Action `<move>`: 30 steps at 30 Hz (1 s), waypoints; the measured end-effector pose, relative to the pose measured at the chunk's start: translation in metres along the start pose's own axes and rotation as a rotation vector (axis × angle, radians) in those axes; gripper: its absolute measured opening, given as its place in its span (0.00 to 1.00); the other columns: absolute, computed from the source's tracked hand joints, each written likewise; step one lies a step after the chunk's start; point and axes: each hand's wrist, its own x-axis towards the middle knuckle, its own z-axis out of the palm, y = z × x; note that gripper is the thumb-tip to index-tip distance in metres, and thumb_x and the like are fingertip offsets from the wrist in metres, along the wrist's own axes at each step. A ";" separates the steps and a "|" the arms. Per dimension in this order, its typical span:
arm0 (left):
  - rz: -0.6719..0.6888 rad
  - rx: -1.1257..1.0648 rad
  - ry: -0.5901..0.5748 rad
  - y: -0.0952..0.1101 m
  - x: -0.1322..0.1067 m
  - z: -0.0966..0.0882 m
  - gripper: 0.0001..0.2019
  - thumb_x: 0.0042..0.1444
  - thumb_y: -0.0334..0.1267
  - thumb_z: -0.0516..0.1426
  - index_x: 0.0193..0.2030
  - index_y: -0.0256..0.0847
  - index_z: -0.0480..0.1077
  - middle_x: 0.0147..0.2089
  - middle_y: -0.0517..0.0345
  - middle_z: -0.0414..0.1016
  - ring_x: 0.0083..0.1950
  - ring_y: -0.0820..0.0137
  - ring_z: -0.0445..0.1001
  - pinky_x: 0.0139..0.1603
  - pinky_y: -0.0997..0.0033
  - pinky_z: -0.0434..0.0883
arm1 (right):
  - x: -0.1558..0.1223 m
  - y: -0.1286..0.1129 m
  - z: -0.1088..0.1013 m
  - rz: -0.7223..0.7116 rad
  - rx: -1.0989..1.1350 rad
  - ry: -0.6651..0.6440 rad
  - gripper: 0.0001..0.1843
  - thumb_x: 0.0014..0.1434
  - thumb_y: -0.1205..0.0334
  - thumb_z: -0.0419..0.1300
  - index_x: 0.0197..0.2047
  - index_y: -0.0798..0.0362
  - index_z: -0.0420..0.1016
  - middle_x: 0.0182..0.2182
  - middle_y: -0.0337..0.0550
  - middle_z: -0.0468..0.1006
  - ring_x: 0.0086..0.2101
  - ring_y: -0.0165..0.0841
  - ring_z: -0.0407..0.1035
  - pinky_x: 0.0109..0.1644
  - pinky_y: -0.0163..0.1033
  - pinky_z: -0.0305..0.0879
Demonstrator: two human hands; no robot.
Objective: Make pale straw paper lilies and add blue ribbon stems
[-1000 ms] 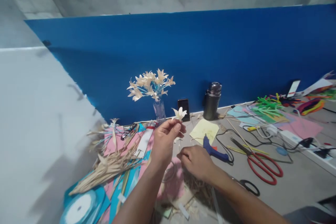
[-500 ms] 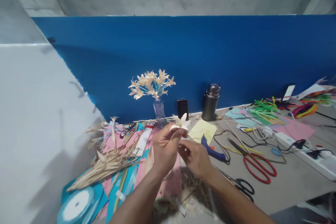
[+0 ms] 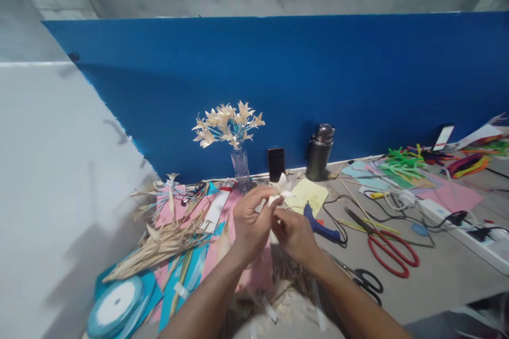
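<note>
Between the fingertips of my left hand is a cream handmade flower with pointed petals. My right hand is closed just below the bloom, its thumb and forefinger pinched near the flower's base; whatever lies in that pinch is hidden by the fingers. Behind my hands, a clear vase stands upright with a bunch of similar cream flowers on blue stems. A blue glue gun lies on the table to the right of my right hand.
Red-handled scissors and black-handled scissors lie at right, before a white power strip. Dried husks and a ribbon roll lie at left. A flask and a phone stand against the blue partition.
The flower has tipped to the right and shifted slightly that way in my left fingers. My right hand has come up closer beneath it.
</note>
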 end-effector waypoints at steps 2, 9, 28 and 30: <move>-0.066 0.000 -0.026 0.000 0.009 -0.006 0.09 0.58 0.35 0.63 0.26 0.42 0.79 0.28 0.58 0.80 0.33 0.68 0.77 0.38 0.71 0.72 | -0.003 0.005 -0.011 0.045 0.008 -0.006 0.17 0.70 0.52 0.52 0.40 0.48 0.81 0.38 0.46 0.85 0.37 0.42 0.79 0.41 0.42 0.69; -0.283 -0.290 0.168 -0.014 0.032 -0.062 0.08 0.50 0.40 0.70 0.31 0.40 0.79 0.29 0.59 0.79 0.28 0.73 0.76 0.32 0.73 0.75 | -0.039 0.041 -0.056 0.272 -0.027 0.112 0.14 0.64 0.55 0.57 0.38 0.51 0.83 0.36 0.45 0.86 0.35 0.38 0.78 0.41 0.38 0.67; -0.508 -0.358 0.377 -0.005 -0.032 -0.108 0.10 0.43 0.39 0.74 0.25 0.43 0.77 0.25 0.62 0.75 0.27 0.73 0.73 0.27 0.74 0.74 | 0.055 0.062 0.016 0.293 -0.311 -0.455 0.11 0.64 0.63 0.57 0.41 0.51 0.83 0.41 0.47 0.85 0.42 0.40 0.75 0.41 0.38 0.60; -0.544 -0.376 0.385 -0.009 -0.030 -0.111 0.12 0.41 0.40 0.74 0.25 0.42 0.77 0.26 0.62 0.75 0.26 0.74 0.73 0.26 0.76 0.73 | 0.066 0.062 0.032 0.281 -0.281 -0.468 0.11 0.63 0.64 0.58 0.41 0.50 0.82 0.42 0.47 0.84 0.44 0.39 0.74 0.43 0.38 0.60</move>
